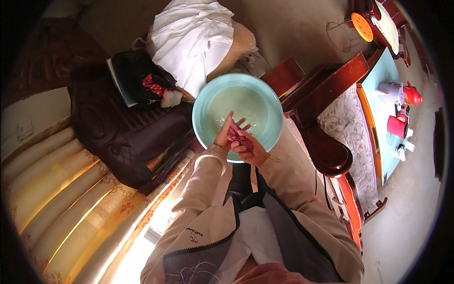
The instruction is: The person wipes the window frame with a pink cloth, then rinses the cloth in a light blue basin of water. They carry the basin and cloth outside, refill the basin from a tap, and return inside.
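Observation:
A wet-looking maroon cloth [244, 142] is bunched up over the near side of a light blue plastic basin [273, 117]. My right hand [258, 152] has its fingers wrapped around the lower part of the cloth. The cloth's upper end lies in my left hand [223, 135], against the palm, with some of that hand's fingers stretched out. Cloudy water [241, 101] fills the bottom of the basin, and small ripples show by my left fingertips. What supports the basin is hidden beneath it.
A dark brown leather seat [124, 127] at the left bears a black bag [136, 76]. White fabric [191, 39] is heaped beyond the basin. To the right stands a polished wooden armrest [326, 152]. Farther right, a blue-topped table [381, 76] holds a pink mug [396, 126] and a pitcher [390, 91].

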The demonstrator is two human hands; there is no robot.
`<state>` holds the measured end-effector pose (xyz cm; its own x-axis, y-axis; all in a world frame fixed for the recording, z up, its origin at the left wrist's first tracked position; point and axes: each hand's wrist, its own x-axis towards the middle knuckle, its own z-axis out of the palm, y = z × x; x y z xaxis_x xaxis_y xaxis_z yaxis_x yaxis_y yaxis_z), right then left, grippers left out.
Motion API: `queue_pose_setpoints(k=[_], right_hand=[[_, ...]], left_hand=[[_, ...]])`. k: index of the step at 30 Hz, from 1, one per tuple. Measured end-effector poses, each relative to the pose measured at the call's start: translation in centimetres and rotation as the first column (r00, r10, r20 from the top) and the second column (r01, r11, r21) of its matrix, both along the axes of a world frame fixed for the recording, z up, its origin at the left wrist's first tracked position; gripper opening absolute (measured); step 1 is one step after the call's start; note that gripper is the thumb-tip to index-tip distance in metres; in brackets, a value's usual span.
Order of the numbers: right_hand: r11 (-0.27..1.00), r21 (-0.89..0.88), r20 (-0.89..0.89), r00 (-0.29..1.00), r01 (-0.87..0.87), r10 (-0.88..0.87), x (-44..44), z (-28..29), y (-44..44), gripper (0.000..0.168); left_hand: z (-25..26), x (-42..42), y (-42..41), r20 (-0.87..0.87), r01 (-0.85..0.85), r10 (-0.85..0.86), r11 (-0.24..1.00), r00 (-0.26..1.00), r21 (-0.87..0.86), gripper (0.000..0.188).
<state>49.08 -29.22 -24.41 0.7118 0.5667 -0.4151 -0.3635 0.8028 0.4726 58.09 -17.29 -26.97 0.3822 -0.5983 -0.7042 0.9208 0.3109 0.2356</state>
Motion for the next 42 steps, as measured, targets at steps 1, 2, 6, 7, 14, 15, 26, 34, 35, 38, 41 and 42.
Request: queue_pose_setpoints(k=[1,2,6,7,14,15,26,34,35,38,41,42], right_hand=[[1.0,-0.003,0.001,1.0,-0.004,0.004,-0.1,0.0,0.2,0.035],[1.0,-0.006,0.002,1.0,-0.008,0.008,-0.2,0.1,0.3,0.033],[0.94,-0.296,-0.042,0.986,-0.169,0.164,0.2,0.6,-0.5,0.023],[0.904,-0.37,-0.06,0.977,-0.213,0.205,0.3,0.6,-0.6,0.022],[0.218,-0.933,-0.121,0.822,-0.286,0.556,0.3,-2.3,0.4,0.028],[0.056,-0.974,-0.15,0.814,-0.218,0.561,0.1,-3.4,1.0,0.031],[-0.074,-0.984,-0.175,0.795,-0.163,0.581,-0.3,-4.7,-0.1,0.031],[0.975,-0.177,0.137,0.977,-0.136,0.161,-0.5,4.0,-1.2,0.017],[0.991,-0.09,0.164,0.98,-0.103,0.117,-0.5,4.3,-0.9,0.019],[0.961,-0.224,0.189,0.96,-0.161,0.205,-0.2,5.3,-1.6,0.022],[0.834,-0.5,0.159,0.922,-0.232,0.352,0.2,4.9,-1.5,0.018],[0.759,-0.608,0.139,0.909,-0.234,0.392,0.3,4.7,-0.9,0.017]], left_hand=[[-0.8,0.0,-0.2,0.042,-0.007,0.007,1.0,0.999,0.003,0.069],[-1.9,0.2,-0.5,0.084,-0.015,0.014,1.0,0.996,0.006,0.062],[-2.4,1.2,-1.0,0.101,0.101,-0.111,0.99,0.989,0.1,0.028],[-2.0,1.3,-1.2,0.104,0.16,-0.176,0.976,0.979,0.149,0.026],[-5.6,1.4,-2.5,0.24,0.339,-0.546,0.749,0.803,0.57,0.032],[-7.4,1.4,-2.5,0.284,0.312,-0.64,0.654,0.715,0.689,0.032],[-9.5,0.7,-1.5,0.498,0.053,-0.503,0.739,0.707,0.671,0.041],[5.2,2.8,-1.6,0.13,0.168,-0.145,0.969,0.981,-0.184,0.041],[5.1,2.8,-1.7,0.156,0.196,-0.165,0.958,0.974,-0.211,0.038],[4.5,3.9,-2.5,0.074,0.217,-0.206,0.954,0.976,-0.207,0.033],[5.5,4.1,-3.6,-0.013,0.277,-0.277,0.961,0.961,0.001,0.044],[4.8,4.1,-3.6,-0.003,0.315,-0.316,0.947,0.949,0.066,0.045]])
